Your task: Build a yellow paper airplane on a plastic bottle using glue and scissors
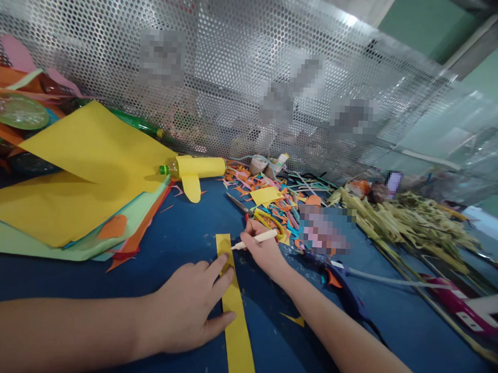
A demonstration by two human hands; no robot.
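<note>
A long yellow paper strip (238, 342) runs from the near edge of view up the blue table. My left hand (184, 305) lies on it with fingers spread, pressing it from the left side. In my right hand (264, 254) is a white marker (260, 239), gripped like a pen. Its tip is at the right edge of the strip, near the far end. Just beyond that hand lie scissors (268, 217) with yellow handles, partly on paper scraps. A bottle wrapped in yellow paper (202, 167), with a green cap, lies farther back.
Stacked coloured sheets (102, 184) spread over the left. Colourful paper scraps (253, 182) lie heaped at the back middle. A blue glue gun (347, 289) with a glue stick rests at right, near dried husks (405, 222). Perforated metal mesh (239, 58) stands behind the table.
</note>
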